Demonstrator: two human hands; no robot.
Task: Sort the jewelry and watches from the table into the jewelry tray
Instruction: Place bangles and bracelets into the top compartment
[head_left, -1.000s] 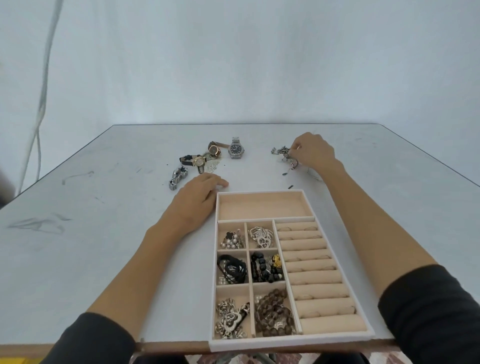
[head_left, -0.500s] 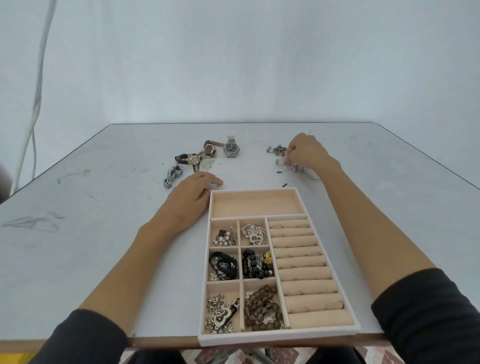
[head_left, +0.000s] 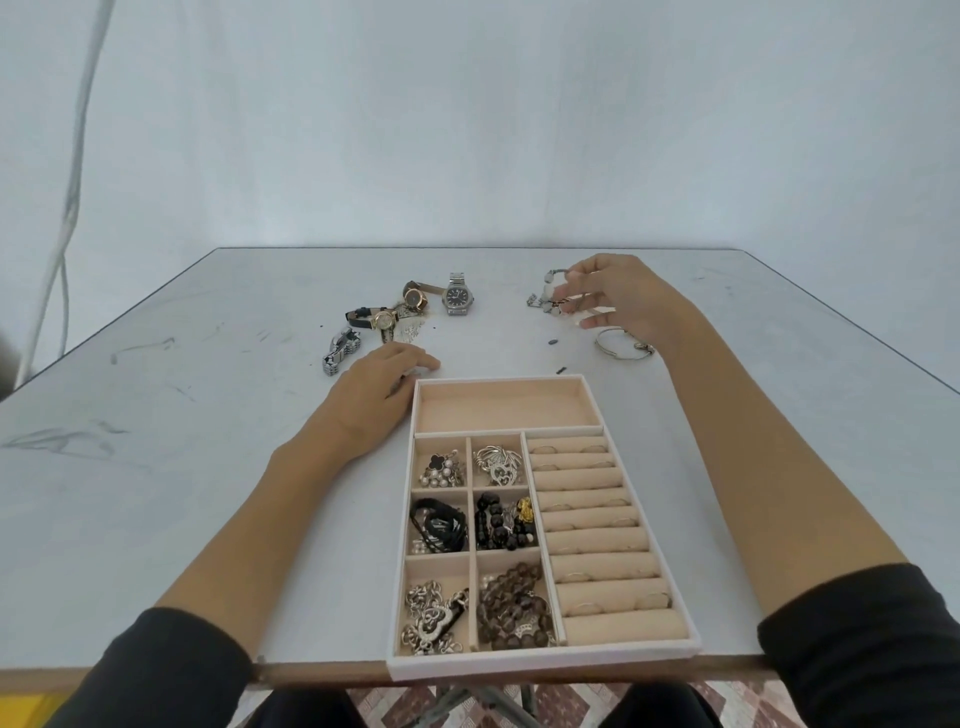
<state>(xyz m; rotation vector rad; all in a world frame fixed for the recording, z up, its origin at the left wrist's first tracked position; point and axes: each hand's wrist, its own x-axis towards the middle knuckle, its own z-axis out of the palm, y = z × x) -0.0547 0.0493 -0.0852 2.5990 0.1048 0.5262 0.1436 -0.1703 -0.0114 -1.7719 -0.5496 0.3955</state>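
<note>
A: What lies nearest on the pale grey worktop?

B: The white-framed jewelry tray with beige lining, at the near edge. Its small left compartments hold dark bead bracelets, silver chains and pearl pieces; rings sit in the padded rolls on the right. The wide compartment at its far end is bare.

A: And the hands?

B: The left hand rests palm down on the worktop, touching the tray's far left corner, fingers loosely spread and holding nothing. The right hand is farther off and raised a little, its fingers pinched narrow on a silver charm bracelet with pale beads, which hangs from them. Whether its lower end touches the worktop, I cannot tell.

A: What else is out there?

B: A thin silver bangle lies just beside the right wrist. Beyond the left hand are a steel link watch band, a gold-cased watch on a black strap, a brown-strapped watch and a steel watch with a dark dial.
</note>
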